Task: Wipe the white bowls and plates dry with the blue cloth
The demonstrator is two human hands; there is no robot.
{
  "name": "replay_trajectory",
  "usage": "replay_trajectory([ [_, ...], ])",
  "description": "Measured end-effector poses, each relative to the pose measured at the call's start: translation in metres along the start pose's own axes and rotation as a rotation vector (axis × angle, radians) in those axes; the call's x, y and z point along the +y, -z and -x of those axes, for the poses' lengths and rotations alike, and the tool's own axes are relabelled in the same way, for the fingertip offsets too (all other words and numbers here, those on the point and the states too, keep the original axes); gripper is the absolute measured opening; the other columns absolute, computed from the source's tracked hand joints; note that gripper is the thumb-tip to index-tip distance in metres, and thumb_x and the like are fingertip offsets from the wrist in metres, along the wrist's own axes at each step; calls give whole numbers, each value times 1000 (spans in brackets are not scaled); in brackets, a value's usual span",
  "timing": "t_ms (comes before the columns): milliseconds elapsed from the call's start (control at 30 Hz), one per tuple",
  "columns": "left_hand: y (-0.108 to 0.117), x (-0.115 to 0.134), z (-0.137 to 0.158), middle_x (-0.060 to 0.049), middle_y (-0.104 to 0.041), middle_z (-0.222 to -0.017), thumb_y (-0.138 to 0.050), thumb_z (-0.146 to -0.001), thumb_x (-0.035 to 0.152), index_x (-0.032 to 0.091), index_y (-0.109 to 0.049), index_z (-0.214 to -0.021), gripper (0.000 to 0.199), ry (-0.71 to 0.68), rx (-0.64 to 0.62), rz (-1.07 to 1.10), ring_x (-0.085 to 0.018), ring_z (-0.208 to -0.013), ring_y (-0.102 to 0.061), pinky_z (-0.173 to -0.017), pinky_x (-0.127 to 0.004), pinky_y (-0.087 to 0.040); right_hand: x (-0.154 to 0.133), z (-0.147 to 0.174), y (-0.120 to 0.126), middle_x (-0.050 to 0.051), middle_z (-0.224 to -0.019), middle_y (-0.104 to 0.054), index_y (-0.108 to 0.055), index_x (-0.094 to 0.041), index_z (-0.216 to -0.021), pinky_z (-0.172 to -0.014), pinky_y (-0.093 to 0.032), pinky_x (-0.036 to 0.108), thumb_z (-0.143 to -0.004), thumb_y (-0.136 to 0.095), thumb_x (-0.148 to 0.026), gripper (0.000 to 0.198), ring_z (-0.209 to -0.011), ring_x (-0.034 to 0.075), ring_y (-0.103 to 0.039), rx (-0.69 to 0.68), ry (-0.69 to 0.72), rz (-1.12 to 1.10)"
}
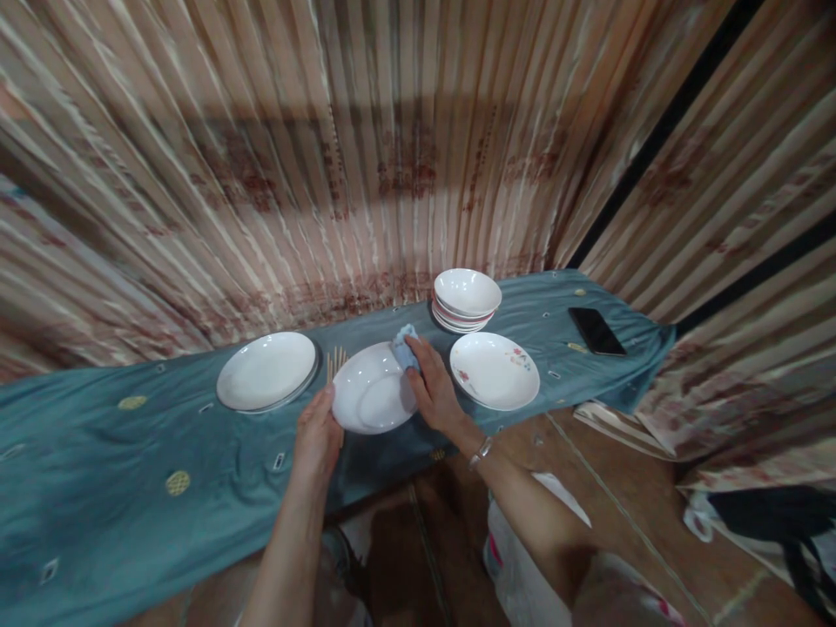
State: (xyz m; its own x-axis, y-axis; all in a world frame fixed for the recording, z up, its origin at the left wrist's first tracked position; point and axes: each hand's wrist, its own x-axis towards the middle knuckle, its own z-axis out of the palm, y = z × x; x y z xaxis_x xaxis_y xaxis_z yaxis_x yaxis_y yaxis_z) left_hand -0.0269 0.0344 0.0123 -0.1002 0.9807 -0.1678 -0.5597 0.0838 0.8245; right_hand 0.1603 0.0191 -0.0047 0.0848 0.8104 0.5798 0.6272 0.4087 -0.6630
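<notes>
My left hand (pixel 318 433) grips the left rim of a white bowl (pixel 375 396), tilted with its inside toward me above the table. In my right hand (pixel 431 383) is a light blue cloth (pixel 406 347), pressed to the bowl's upper right rim. Behind the bowl, partly hidden by it, lie several wooden chopsticks (pixel 336 359). To the left rests a small stack of white plates (pixel 267 370). A white plate with a flower pattern (pixel 495 372) is just right of my right hand, and a stack of bowls (pixel 467 296) stands behind it.
A blue-green cloth (pixel 228 475) with small yellow and white motifs covers the long table. Toward its right end lies a black phone (pixel 596 331). A pleated patterned curtain (pixel 392 174) hangs behind. Bags (pixel 771 514) sit on the brown floor at right.
</notes>
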Motion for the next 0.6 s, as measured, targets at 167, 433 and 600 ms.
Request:
replay_trajectory([
  [167, 1, -1, 0, -8, -78, -81, -90, -55, 40, 14, -75, -79, 38, -10, 6, 13, -27, -100, -71, -98, -39, -51, 2, 5, -6, 15, -155, -40, -34, -17, -152, -120, -29, 53, -101, -32, -31, 53, -146, 26, -33, 6, 7, 68],
  [433, 1, -2, 1, -8, -78, -87, -90, -55, 42, 13, -75, -86, 45, -7, -13, 13, -26, -105, -69, -101, -36, -49, 3, 12, -12, 19, -157, -35, -29, -12, -153, -121, -27, 54, -103, -29, -33, 55, -149, 26, -27, 22, -14, 55],
  [600, -3, -10, 5, -9, -78, -87, -88, -59, 44, 13, -74, -87, 44, -32, -14, -2, -26, -112, -66, -103, -35, -47, -4, 4, -5, 17, -158, -34, -31, -15, -153, -121, -26, 57, -103, -31, -31, 53, -150, 27, -25, 20, 23, 82],
])
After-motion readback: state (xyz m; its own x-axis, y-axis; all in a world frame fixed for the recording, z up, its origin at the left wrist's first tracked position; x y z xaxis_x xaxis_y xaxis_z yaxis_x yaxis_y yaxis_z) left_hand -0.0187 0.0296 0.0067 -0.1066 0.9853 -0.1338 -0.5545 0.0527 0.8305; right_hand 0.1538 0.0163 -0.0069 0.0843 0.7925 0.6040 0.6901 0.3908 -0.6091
